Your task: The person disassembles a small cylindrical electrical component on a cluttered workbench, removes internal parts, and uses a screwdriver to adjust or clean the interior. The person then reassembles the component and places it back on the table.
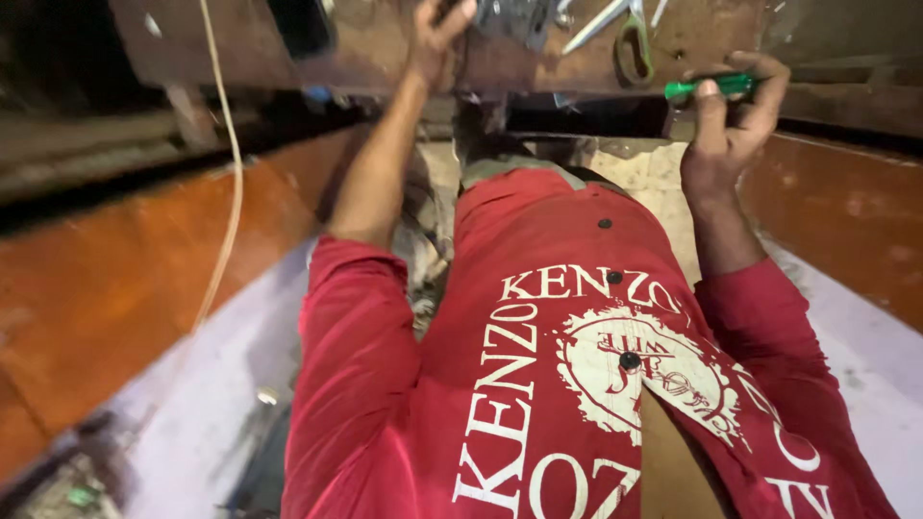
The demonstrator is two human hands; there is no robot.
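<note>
My right hand (733,120) is closed around a green-handled tool (710,86), held level at the upper right beside the brown workbench edge (385,58). My left hand (437,38) reaches up to the bench top and touches a grey metal part (514,19) there; whether it grips that part is unclear. Both arms wear red sleeves, and my red printed shirt (538,384) fills the lower middle of the view.
A green-handled pair of pliers or scissors (630,43) lies on the bench near the metal part. A pale cord (229,163) hangs down on the left. Orange-brown panels (96,288) flank both sides, with a pale floor (192,404) below.
</note>
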